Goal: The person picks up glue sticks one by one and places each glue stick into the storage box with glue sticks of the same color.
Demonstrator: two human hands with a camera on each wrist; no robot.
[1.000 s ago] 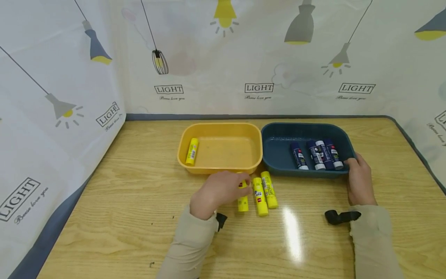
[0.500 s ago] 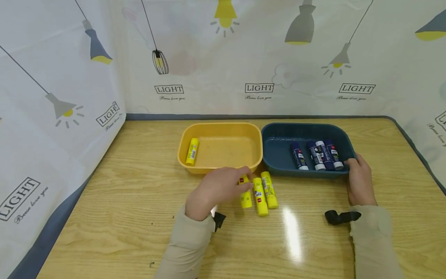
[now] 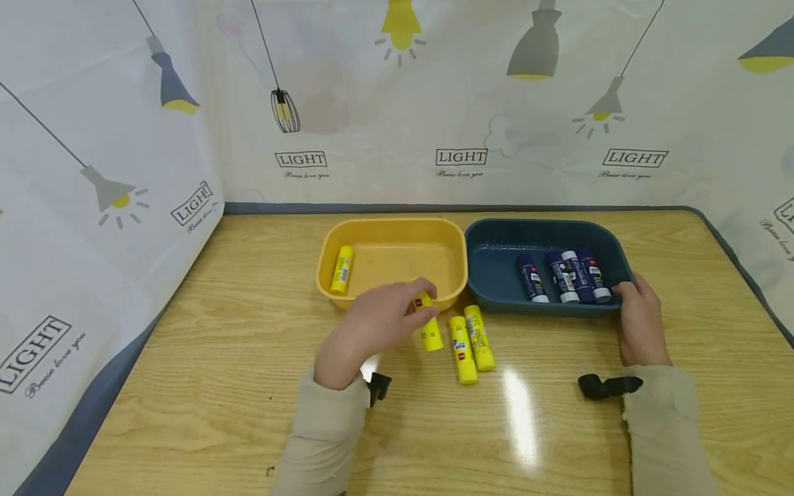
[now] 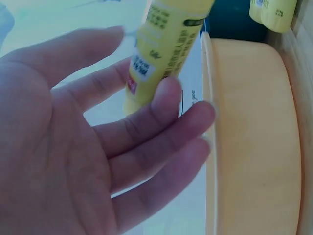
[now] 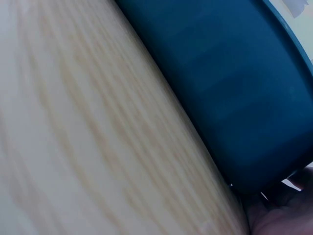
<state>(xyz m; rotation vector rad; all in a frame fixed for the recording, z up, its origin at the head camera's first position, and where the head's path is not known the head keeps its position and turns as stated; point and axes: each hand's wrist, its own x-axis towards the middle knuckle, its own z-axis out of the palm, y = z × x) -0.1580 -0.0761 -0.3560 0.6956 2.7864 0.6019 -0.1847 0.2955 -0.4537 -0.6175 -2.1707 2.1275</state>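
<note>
Between thumb and fingers, my left hand (image 3: 378, 317) pinches a yellow glue stick (image 3: 431, 332), held tilted above the table at the near rim of the yellow bin (image 3: 403, 303). The left wrist view shows the same glue stick (image 4: 164, 54) beside the bin's outer wall (image 4: 259, 137). One yellow glue stick (image 3: 342, 270) lies inside that bin at its left end. Two more, a nearer glue stick (image 3: 463, 350) and a farther glue stick (image 3: 480, 337), lie side by side on the table. My right hand (image 3: 642, 324) grips the near right corner of the dark blue bin (image 3: 540, 308), thumb over the rim.
Several navy glue sticks (image 3: 568, 275) with white ends lie in the right part of the blue bin. Both bins stand side by side on the wooden table (image 3: 248, 331). A printed cloth (image 3: 372, 110) hangs behind and along the sides.
My left hand has lifted the glue stick off the table and moved it up and slightly left, towards the yellow bin. The right hand and both bins have stayed put.
</note>
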